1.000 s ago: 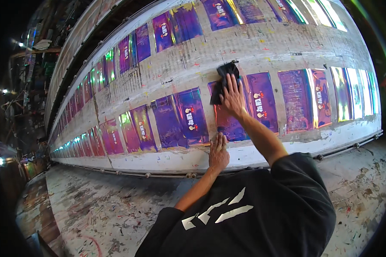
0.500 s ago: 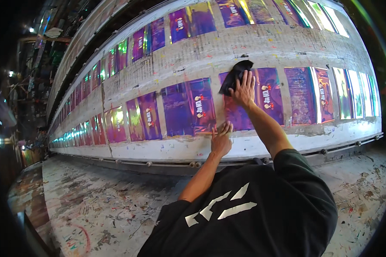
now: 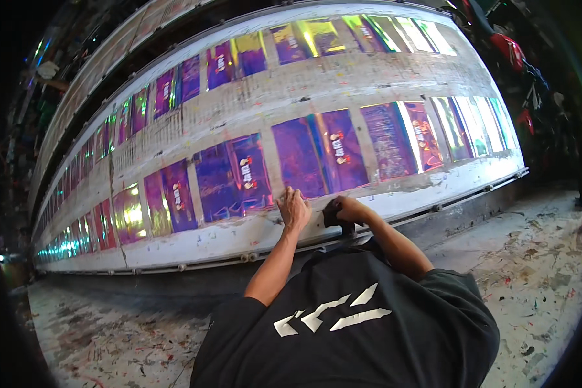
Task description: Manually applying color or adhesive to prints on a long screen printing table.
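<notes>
**A:** Where were the hands at that moment?

**B:** Low in the middle of the frame. The left hand (image 3: 293,208) lay flat with its fingers spread, pressed on the near edge of a shiny purple printed foil sheet (image 3: 321,153). The right hand (image 3: 350,209) was curled shut around a small dark wad of cloth (image 3: 333,215), just right of the left hand and nearly touching it.

**A:** Had that changed from a moment earlier?

**B:** Yes. A second before, the right hand held the cloth high on the sheet, arm stretched toward the upper centre. Half a second before, it was still up there. By this moment it had drawn down to the sheet's lower edge, beside the left hand, which had stayed near that edge throughout.

**A:** What does that suggest?

**B:** Judging by it, one wiping pass down that sheet had reached its bottom. Whether the cloth touched the foil or the table's pale margin could not be told.

**A:** And around the hands?

**B:** The sheet lay on a long, paint-stained whitish printing table (image 3: 239,236), among a row of similar iridescent sheets running toward the left edge of the frame, with a second row (image 3: 239,61) across the upper part. A metal rail with bolts (image 3: 472,194) edged the table at lower right, and a paint-spattered floor (image 3: 537,258) filled the bottom corners.
</notes>
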Tool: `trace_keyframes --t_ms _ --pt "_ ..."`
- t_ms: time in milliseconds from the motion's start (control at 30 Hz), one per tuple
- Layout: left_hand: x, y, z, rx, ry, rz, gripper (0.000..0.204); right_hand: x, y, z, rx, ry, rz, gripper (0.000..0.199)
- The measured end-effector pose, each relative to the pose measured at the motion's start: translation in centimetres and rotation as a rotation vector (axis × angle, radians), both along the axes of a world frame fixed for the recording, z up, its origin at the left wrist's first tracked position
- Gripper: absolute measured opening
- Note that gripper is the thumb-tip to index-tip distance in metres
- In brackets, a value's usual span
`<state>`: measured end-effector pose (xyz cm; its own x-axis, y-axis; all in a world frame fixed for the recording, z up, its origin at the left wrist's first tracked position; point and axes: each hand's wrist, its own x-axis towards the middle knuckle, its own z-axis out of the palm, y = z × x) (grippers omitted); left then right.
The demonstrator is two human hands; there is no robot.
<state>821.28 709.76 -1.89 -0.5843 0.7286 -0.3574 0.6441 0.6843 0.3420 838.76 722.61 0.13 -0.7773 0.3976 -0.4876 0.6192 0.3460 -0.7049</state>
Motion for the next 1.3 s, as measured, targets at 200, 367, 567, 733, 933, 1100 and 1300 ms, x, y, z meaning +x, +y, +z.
trace_keyframes --t_ms 200,367,567,733,933,1100,1300 --pt "9.6 11.7 1.3 0.372 -0.25 -0.226 0.057 10.6 13.7 6.2 -0.13 0.117 -0.799 0.03" --pt "19.9 18.5 0.0 0.385 -0.085 -0.438 0.059 14.5 20.7 3.9 0.802 0.224 -0.694 0.035" --pt "23.7 18.8 0.2 0.036 0.028 -0.507 0.064 15.1 22.2 -5.7 0.787 0.179 0.036 0.082" --pt "24.2 19.5 0.9 0.007 -0.011 -0.418 0.066 5.0 34.6 -5.3 0.812 0.375 0.124 0.071" --pt "23.7 19.0 0.7 0.039 -0.001 -0.358 0.07 7.7 29.4 -4.1 0.632 0.423 0.295 0.073" --pt "23.1 20.1 2.4 -0.259 -0.259 -0.391 0.067 17.9 25.2 -4.5 0.43 0.401 0.609 0.076" --pt "22.8 19.2 1.6 0.09 -0.061 -0.38 0.063 4.5 36.1 -4.9 0.744 0.4 0.274 0.066"
